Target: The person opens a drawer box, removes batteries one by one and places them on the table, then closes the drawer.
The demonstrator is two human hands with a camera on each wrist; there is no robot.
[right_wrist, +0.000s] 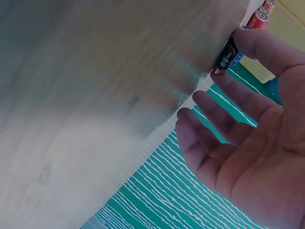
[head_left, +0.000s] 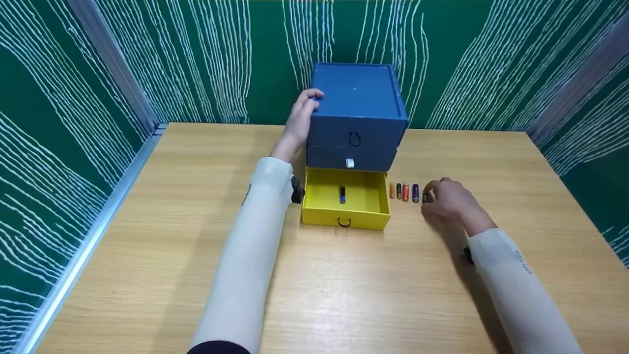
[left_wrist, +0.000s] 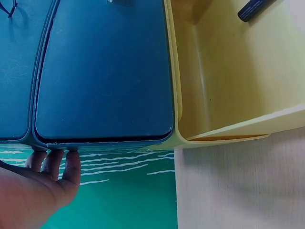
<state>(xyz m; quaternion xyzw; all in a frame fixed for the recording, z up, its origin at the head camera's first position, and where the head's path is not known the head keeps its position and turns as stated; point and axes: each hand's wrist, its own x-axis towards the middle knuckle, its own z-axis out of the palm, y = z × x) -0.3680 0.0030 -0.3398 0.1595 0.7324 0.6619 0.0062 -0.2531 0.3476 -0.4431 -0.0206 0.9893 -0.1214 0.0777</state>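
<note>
My left hand (head_left: 299,120) rests against the left side of the blue drawer unit (head_left: 354,91), with fingertips over its top edge. In the left wrist view the fingers (left_wrist: 71,167) press on the unit's side wall. The yellow bottom drawer (head_left: 319,216) is pulled out, and a black and blue battery (head_left: 343,195) lies in it. To the right of the drawer, my right hand (head_left: 449,199) pinches a black battery (right_wrist: 226,58) with a copper end between thumb and index finger, close over the table. The other fingers are loosely bent.
Beside the drawer stand an orange battery (head_left: 392,190), a black and orange one (head_left: 399,191), a red one (head_left: 405,192) and a purple one (head_left: 415,193) in a row on the wooden table (head_left: 334,295). Green walls (head_left: 265,59) with white lines enclose the back and sides.
</note>
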